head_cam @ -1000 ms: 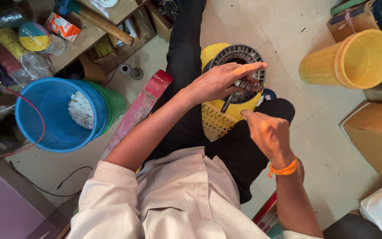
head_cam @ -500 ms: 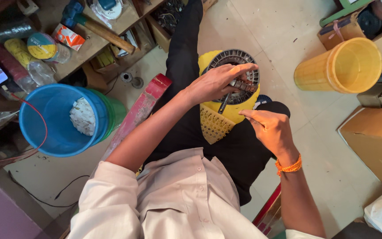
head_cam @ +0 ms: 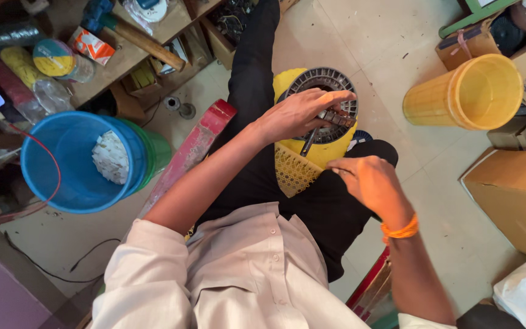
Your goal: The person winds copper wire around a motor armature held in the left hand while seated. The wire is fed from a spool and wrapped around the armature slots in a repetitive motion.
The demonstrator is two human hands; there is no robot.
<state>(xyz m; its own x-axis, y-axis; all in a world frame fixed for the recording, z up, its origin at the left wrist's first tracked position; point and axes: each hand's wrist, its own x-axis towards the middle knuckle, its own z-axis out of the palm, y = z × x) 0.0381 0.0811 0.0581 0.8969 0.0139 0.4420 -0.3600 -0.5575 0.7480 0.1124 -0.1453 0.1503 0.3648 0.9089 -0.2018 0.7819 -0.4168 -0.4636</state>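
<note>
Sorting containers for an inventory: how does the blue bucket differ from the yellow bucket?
The blue bucket sits left of the person, nested in a green one, and holds white pieces; the yellow bucket stands alone at right and looks empty. The blue one is seen nearly from above, the yellow one looks tilted. Both are round, open-topped plastic.

The left arm runs from the rolled-up pale sleeve at about 7 o'clock up toward 1 o'clock, bare from the elbow, nearly straight. The left hand (head_cam: 299, 113) lies palm down, fingers (head_cam: 336, 97) stretched forward and held close together, the thumb tucked under. The right arm comes in from 5 o'clock, bent at the elbow, with an orange band (head_cam: 400, 230) around the wrist. The right hand (head_cam: 366, 183) sits lower and nearer the body, back of the hand up, fingers curled inward toward 10 o'clock. The two hands are near each other, not touching.
</note>
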